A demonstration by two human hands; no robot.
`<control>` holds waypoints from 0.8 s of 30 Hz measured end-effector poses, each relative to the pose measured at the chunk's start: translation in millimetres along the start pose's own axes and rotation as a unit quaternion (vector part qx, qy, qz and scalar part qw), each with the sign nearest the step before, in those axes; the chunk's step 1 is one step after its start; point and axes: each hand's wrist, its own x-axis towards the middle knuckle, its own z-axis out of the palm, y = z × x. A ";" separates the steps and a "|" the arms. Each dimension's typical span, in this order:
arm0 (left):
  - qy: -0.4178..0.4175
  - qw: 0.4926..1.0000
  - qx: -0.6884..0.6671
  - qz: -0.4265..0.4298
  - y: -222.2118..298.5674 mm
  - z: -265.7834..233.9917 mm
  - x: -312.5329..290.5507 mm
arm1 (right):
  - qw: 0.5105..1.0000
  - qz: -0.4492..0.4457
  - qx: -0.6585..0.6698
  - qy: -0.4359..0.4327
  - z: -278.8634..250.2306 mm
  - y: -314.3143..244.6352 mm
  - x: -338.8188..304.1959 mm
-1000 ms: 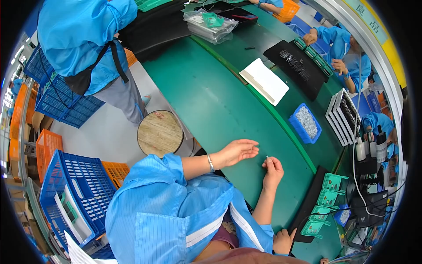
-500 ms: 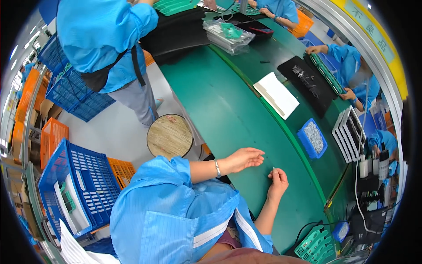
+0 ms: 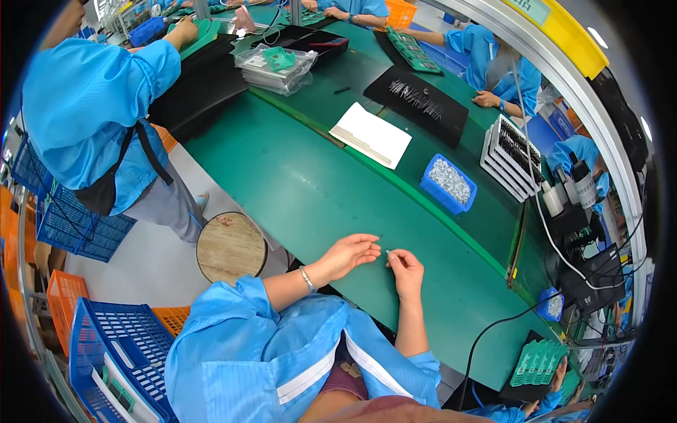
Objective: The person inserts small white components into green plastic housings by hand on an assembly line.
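My left hand [image 3: 350, 255] hovers above the near edge of the green bench [image 3: 303, 183], palm turned inward, its fingers loosely extended with nothing visible in them. Close beside it, my right hand [image 3: 406, 272] pinches a small pale piece [image 3: 388, 252] between thumb and forefinger. The piece is too small to make out its kind, and its tip points toward my left fingertips. Farther along the bench stands a blue bin [image 3: 449, 185] full of small whitish pieces, apart from both hands.
A white paper sheet [image 3: 371, 135], a black mat [image 3: 417, 104] with small parts and a stack of white trays [image 3: 509, 158] lie across the bench. At left are a round stool [image 3: 231, 247], a blue crate [image 3: 120, 352] and a standing co-worker [image 3: 99, 120]. A green rack [image 3: 538, 362] sits at lower right.
My view has turned, so the bench appears farther left. My hands have come closer together, the small piece still in my right. Across the bench, a co-worker's green board has shifted away from the mat.
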 end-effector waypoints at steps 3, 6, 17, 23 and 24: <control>0.000 1.000 0.008 -0.008 3.3 3.9 0.3 | 1.000 0.007 -0.006 -0.002 -3.3 -0.1 1.9; 0.001 1.000 0.015 -0.017 2.9 1.7 1.0 | 1.000 0.010 -0.012 -0.007 -4.9 -1.5 1.8; -0.029 0.999 -0.007 -0.022 -0.1 0.4 5.2 | 1.000 0.003 -0.005 -0.003 -6.0 1.4 5.9; -0.042 0.999 -0.004 -0.005 -6.2 -4.0 5.0 | 1.000 0.007 -0.012 -0.009 -6.3 2.8 6.6; -0.047 0.999 -0.010 -0.003 -6.0 -4.2 5.4 | 1.000 0.006 -0.012 -0.008 -6.1 3.0 6.7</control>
